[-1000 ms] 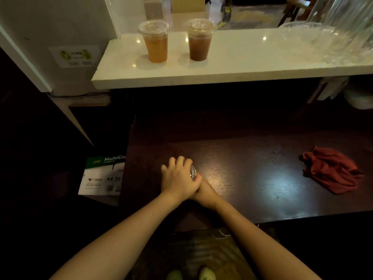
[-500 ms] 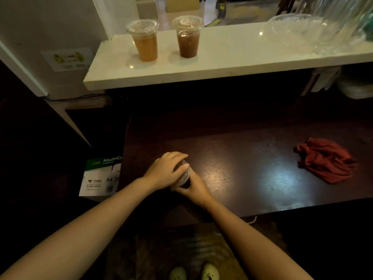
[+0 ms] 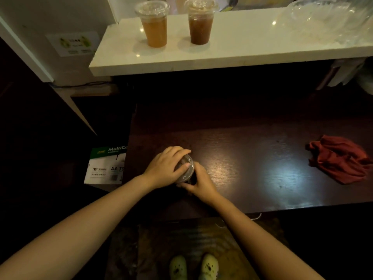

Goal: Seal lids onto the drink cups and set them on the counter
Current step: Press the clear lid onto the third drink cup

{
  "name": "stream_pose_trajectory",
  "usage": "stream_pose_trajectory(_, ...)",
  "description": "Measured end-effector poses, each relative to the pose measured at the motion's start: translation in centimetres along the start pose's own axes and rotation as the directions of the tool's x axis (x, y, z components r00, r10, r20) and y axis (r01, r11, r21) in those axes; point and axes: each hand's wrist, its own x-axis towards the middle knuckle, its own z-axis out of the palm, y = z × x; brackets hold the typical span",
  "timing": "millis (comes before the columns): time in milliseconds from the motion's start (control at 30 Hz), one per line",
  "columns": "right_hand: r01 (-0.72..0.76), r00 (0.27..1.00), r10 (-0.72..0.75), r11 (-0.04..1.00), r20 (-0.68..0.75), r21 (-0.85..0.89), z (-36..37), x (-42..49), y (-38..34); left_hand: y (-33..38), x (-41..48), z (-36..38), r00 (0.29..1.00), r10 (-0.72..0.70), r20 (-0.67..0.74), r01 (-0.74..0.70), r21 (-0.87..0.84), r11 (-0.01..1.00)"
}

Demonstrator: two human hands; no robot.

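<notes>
A drink cup with a clear plastic lid (image 3: pixel 187 168) stands on the dark wooden table (image 3: pixel 252 170) near its left front corner. My left hand (image 3: pixel 166 169) lies flat over the lid, fingers spread across it. My right hand (image 3: pixel 198 182) wraps the cup's side from the right and below; the cup body is mostly hidden. Two lidded cups stand on the white counter (image 3: pixel 232 51) above: an orange drink (image 3: pixel 154 27) and a darker brown drink (image 3: pixel 200 24) to its right.
A crumpled red cloth (image 3: pixel 341 158) lies on the table's right side. Clear plastic containers (image 3: pixel 327 19) crowd the counter's right end. A box of A4 paper (image 3: pixel 107 165) sits on the floor left of the table. My shoes (image 3: pixel 193 266) show below.
My left hand has shifted leftward on top of the cup, uncovering more of the lid's right rim. My right hand keeps its hold on the cup's side. The camera view moved closer.
</notes>
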Motion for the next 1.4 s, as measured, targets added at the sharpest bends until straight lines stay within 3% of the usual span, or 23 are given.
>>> stream_pose_trajectory(167, 0.049, 0.989, -0.046, 0.999, 0.142, -0.016, -0.9, 1.5, 0.2, -0.7, 0.2, -0.3, 0.993, 0.119, -0.01, -0.119, -0.042, 0.992)
stream_pose_trajectory(400, 0.116, 0.991, -0.112, 0.991, 0.071, -0.063, -0.4, 1.2, 0.2, -0.6, 0.3, -0.6, 0.99, 0.138, 0.042, -0.137, -0.023, 0.99)
stream_pose_trajectory(533, 0.096, 0.994, -0.1, 0.992, -0.043, -0.087, 0.4, 0.7, -0.1, -1.1, 1.0, -1.6, 0.97, 0.189, 0.156, -0.208, 0.117, 0.971)
stream_pose_trajectory(600, 0.075, 0.987, -0.089, 0.991, -0.131, -0.109, 1.3, 0.4, -0.2, -0.9, 0.9, -1.1, 0.99, 0.086, 0.111, -0.105, 0.187, 0.977)
stream_pose_trajectory(667, 0.048, 0.98, -0.072, 0.99, -0.187, -0.134, 2.1, 0.1, -0.4, 0.3, 0.5, 0.1, 0.992, -0.125, 0.031, 0.12, 0.126, 0.985)
stream_pose_trajectory(733, 0.033, 0.974, -0.063, 0.989, -0.216, -0.143, 2.8, -0.2, -0.4, 1.4, 0.3, 1.2, 0.973, -0.225, -0.046, 0.229, 0.082, 0.97)
stream_pose_trajectory(867, 0.028, 0.986, -0.041, 0.996, -0.159, -0.082, 2.2, -0.4, -0.5, 1.3, 0.3, 1.0, 0.983, -0.12, -0.138, 0.131, 0.08, 0.988)
stream_pose_trajectory(1100, 0.113, 0.989, -0.111, 0.993, 0.1, -0.018, -0.6, 1.3, -0.8, 0.7, 0.3, 0.2, 0.995, 0.014, -0.097, -0.014, 0.004, 1.0)
stream_pose_trajectory(1400, 0.096, 0.995, -0.097, 0.995, -0.006, -0.032, 0.4, 1.0, -0.5, 0.5, 0.6, -0.3, 0.997, 0.071, -0.012, -0.071, 0.049, 0.996)
